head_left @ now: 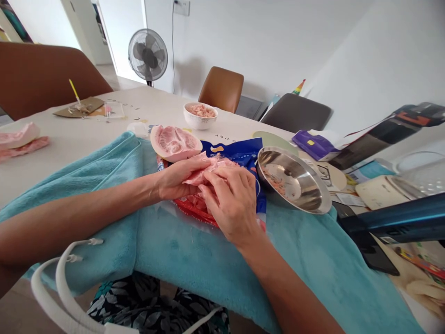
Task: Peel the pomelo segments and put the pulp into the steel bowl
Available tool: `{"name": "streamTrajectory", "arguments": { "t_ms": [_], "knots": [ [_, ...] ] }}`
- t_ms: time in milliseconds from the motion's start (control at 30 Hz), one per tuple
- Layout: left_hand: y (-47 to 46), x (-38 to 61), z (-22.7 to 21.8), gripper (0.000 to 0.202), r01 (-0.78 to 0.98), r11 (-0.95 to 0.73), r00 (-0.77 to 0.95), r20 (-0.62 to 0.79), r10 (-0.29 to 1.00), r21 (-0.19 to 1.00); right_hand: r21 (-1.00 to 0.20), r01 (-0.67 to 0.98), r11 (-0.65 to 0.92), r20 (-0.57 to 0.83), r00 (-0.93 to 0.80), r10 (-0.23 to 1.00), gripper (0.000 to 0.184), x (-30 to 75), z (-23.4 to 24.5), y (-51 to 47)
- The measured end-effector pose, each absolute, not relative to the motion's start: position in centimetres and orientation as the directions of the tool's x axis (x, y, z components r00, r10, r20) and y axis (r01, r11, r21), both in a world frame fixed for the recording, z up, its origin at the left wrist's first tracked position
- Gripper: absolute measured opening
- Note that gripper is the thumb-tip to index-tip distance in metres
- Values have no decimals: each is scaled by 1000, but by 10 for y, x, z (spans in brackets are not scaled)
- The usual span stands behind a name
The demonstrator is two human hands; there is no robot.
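My left hand cradles a pink pomelo piece, right hand gripping it too | piece above red-and-blue bag | pomelo rind just beyond left hand | steel bowl, scraps inside, to the right | white bowl farther back on worktop

On my feed, I list: home dining area; one worktop, brown chairs, household fan, wall socket.

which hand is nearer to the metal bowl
Right. The right hand is just beside the metal bowl, not touching it; the left hand is farther away, across the pink fruit.
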State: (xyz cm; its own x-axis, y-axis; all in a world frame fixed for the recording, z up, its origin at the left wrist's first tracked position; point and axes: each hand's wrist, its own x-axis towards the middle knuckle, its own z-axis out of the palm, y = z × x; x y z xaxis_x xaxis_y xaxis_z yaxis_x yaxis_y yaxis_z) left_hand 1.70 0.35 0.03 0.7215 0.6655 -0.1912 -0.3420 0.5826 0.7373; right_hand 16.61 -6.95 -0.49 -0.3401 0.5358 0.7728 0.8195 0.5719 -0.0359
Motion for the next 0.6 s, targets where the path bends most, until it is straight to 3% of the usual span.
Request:
{"name": "streamTrajectory", "arguments": {
  "t_ms": [267,433,600],
  "knots": [
    [-1,21,1,26,-335,567,682,-222,697,752,167,837,521,799,-425,426,19,170,-5,-62],
    [-4,21,6,27,-344,542,665,-208,717,767,90,852,516,854,-332,401,18,172,-7,-60],
    [-6,21,9,23,-349,566,633,-257,730,747,98,777,622,800,-434,415,14,162,-5,-69]
  ]
}}
